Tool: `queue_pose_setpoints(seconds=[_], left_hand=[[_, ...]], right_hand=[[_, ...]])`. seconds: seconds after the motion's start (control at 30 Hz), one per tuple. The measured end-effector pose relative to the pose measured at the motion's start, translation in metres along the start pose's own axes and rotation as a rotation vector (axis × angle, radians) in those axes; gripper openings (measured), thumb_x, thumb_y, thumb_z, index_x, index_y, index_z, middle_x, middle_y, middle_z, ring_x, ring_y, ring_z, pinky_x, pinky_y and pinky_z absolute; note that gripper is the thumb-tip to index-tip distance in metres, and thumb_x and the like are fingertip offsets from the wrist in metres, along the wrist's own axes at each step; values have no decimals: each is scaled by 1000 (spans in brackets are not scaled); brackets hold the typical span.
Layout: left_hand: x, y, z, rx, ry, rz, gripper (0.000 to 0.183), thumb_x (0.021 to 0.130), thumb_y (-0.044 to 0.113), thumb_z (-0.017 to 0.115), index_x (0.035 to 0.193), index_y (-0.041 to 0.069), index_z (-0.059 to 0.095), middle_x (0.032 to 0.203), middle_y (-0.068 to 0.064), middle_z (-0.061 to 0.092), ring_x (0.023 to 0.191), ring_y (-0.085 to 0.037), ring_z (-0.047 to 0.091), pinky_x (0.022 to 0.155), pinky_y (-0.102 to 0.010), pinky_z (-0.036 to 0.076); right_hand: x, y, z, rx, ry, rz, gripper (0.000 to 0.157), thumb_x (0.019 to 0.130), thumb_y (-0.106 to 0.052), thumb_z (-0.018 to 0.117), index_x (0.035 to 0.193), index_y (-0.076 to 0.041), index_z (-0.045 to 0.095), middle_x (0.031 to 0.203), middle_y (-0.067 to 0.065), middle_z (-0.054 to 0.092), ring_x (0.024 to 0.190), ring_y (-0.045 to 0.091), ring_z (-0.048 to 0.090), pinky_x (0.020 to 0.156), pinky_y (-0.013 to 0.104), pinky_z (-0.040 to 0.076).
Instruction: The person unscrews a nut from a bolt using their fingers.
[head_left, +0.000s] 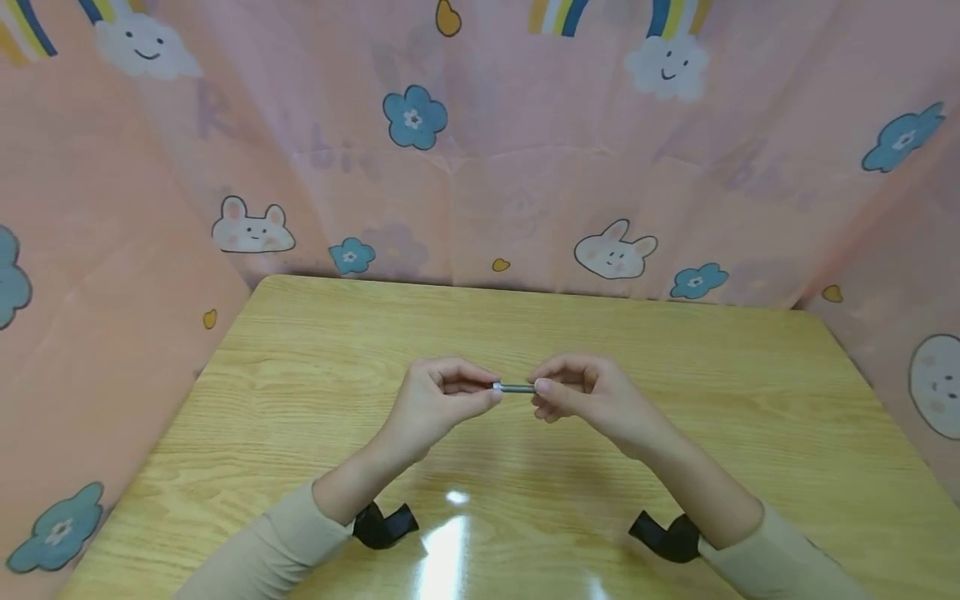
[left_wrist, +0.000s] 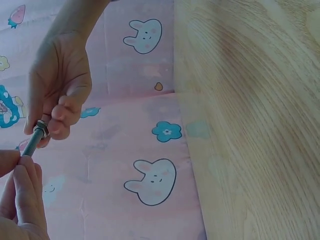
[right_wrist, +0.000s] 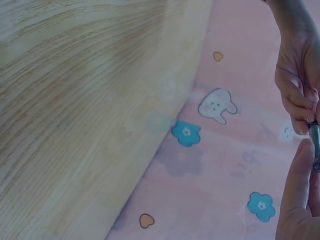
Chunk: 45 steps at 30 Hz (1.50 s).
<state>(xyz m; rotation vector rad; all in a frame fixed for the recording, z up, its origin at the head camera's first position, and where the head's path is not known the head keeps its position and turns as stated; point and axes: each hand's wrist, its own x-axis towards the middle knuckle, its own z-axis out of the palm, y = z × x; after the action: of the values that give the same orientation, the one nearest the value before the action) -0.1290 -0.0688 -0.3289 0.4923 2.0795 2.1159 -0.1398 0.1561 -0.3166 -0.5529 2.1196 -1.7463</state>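
A silvery threaded bolt (head_left: 517, 388) lies nearly level between my two hands, above the table. My left hand (head_left: 438, 400) pinches its left end between thumb and fingers. At the other end, my right hand (head_left: 588, 396) pinches with thumb and fingertips. The left wrist view shows the bolt's thread (left_wrist: 31, 144) and a nut (left_wrist: 42, 129) on it, right at the right hand's fingertips. In the right wrist view the bolt (right_wrist: 314, 134) is partly cut off by the frame edge.
Beneath the hands is a wood-grain table (head_left: 315, 333), with a bright reflection near its front. A pink patterned cloth (head_left: 510, 192) hangs behind the table and along both sides. Black devices (head_left: 385, 527) are worn at both wrists, below the hands.
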Motion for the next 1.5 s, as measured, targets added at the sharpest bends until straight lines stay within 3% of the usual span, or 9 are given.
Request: queue_pose_setpoints(seconds=[0.23,0.43,0.53,0.63,0.8,1.0,1.13,1.37,1.5], left_hand=[[1,-1,0,6,-3,10,15,81,0,70,95,-6,68,90,-13,67,77,-21,67,71,-32,56],[0,-2,0,5,-2,4,17,81,1,70,96,-6,68,90,-12,67,78,-23,67,71,-32,56],[0,-3,1,5,-6,7,18,81,1,70,97,-8,67,91,-13,67,78,-20,67,71,-32,56],[0,-3,1,3,-10,12,18,81,1,70,97,-8,67,91,-13,67,77,-19,67,71,-32,56],[0,-3,2,9,-11,17,17,81,0,69,96,-7,68,91,-13,67,77,-19,67,70,-32,56],[0,-3,3,-3,3,12,16,81,-1,69,95,-7,68,90,-14,68,76,-18,67,70,-32,56],[1,-2,4,-6,-2,18,16,81,-1,69,95,-7,68,90,-14,67,76,-18,67,71,-32,56],[3,0,5,-17,2,10,15,81,-2,68,95,-8,67,90,-14,67,76,-17,67,71,-32,56],[3,1,7,-21,6,2,16,81,-3,69,96,-9,67,89,-14,68,76,-17,67,71,-32,56]], right_hand=[[-1,-1,0,4,24,-28,37,83,-1,68,116,6,54,105,16,57,88,21,64,76,34,55],[-2,-4,1,9,32,31,30,91,-11,61,111,11,55,93,19,64,80,24,66,75,38,55],[-3,-3,1,18,50,33,26,90,-9,62,106,12,57,89,17,65,79,22,66,75,35,55],[-5,-2,0,19,65,9,25,86,-4,66,105,10,59,95,15,64,83,19,65,77,33,55],[-6,-3,-1,16,41,-8,37,84,-6,68,116,7,55,105,18,60,91,21,65,79,33,54],[-6,-3,0,23,36,44,31,91,-11,60,112,11,55,93,19,65,82,22,66,77,39,55],[-8,-3,-1,16,66,20,28,88,-6,64,108,12,57,95,19,64,83,19,66,78,36,55],[-9,-4,-3,12,73,-4,39,88,-8,64,123,5,51,101,20,63,87,24,66,77,35,55],[-9,-4,-4,11,88,16,29,91,-12,61,109,10,58,86,16,67,76,20,66,71,36,56]])
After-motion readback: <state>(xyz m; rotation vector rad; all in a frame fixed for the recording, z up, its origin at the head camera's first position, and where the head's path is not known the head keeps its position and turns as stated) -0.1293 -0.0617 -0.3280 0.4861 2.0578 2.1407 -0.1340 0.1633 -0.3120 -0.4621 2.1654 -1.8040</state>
